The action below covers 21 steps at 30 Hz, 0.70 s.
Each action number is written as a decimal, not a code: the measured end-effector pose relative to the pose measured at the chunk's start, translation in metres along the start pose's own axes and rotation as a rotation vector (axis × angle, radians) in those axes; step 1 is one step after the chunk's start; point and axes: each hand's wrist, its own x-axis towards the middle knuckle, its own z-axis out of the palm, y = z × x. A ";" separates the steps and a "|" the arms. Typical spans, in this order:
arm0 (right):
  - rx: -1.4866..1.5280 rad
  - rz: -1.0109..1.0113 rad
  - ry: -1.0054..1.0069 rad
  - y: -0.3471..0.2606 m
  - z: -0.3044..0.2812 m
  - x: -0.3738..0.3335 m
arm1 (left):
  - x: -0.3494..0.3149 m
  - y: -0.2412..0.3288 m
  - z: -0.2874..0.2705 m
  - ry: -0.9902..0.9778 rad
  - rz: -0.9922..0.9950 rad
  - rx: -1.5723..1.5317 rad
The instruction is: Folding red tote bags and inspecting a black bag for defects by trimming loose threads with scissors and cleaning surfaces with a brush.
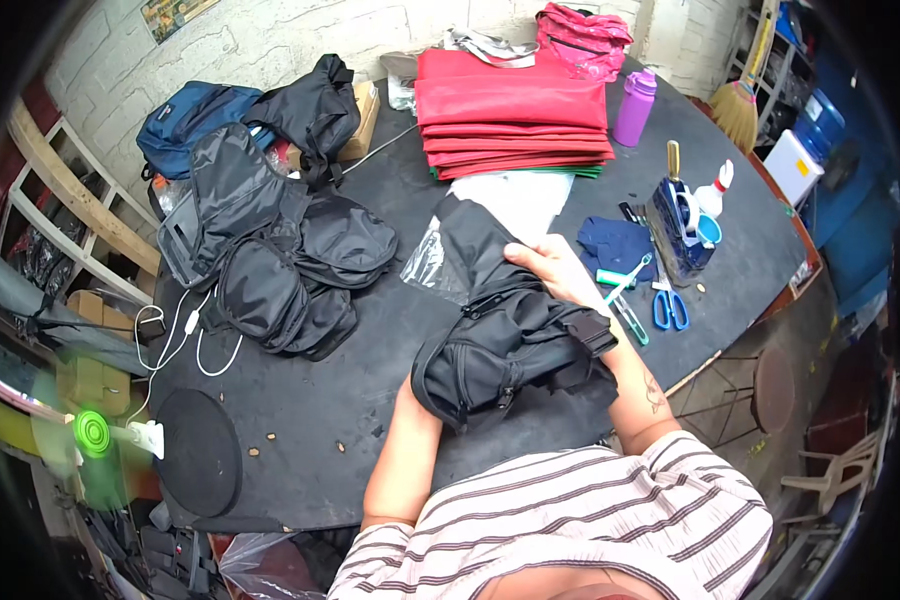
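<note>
A black bag (500, 345) with zippers and a side buckle is in front of me, just above the near part of the table. My right hand (545, 265) grips its far edge, thumb on top and the other fingers mostly out of sight behind the fabric. From the left, my left forearm (402, 455) goes in under the bag. The bag covers my left hand, so its fingers do not show. A clear plastic sheet (432, 268) lies beside the bag's upper part.
Several black bags (270, 250) and a blue backpack (195, 120) are piled at left. Folded red material (515, 110) is stacked at the back, near a purple bottle (635, 105). At right are blue scissors (670, 308), toothbrushes (625, 285) and an organizer (682, 235). A green fan (92, 432) stands at left.
</note>
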 end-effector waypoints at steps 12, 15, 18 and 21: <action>0.068 0.157 -0.015 0.108 0.034 0.008 | 0.039 -0.001 0.027 0.384 -0.192 -0.129; 0.147 0.161 0.021 0.099 0.031 -0.009 | 0.036 -0.007 0.026 0.407 -0.222 -0.204; 0.179 0.153 0.058 0.102 0.038 -0.008 | 0.036 -0.004 0.033 0.439 -0.259 -0.300; 0.201 0.169 0.095 0.112 0.047 -0.004 | 0.035 -0.006 0.035 0.483 -0.336 -0.497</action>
